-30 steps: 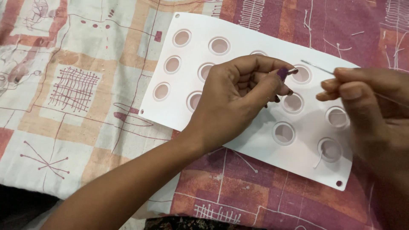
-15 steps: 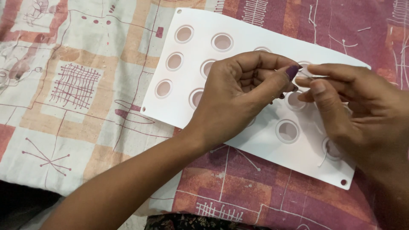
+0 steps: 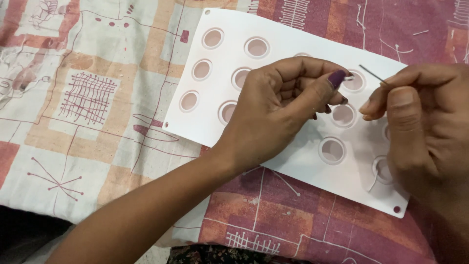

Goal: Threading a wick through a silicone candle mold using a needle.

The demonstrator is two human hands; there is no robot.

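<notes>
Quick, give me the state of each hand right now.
Left hand: closed, thumb and forefinger pinching a thread end.
Right hand: closed, pinching a thin needle.

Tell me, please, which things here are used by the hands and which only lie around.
In use:
- needle, pinched in right hand
- thread end, pinched in left hand

Only lying:
- white sheet with round holes, under the hands
- patterned cloth

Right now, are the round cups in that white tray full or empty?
Empty: each visible cup of the white tray shows a bare bottom; some hide under the hands.
</notes>
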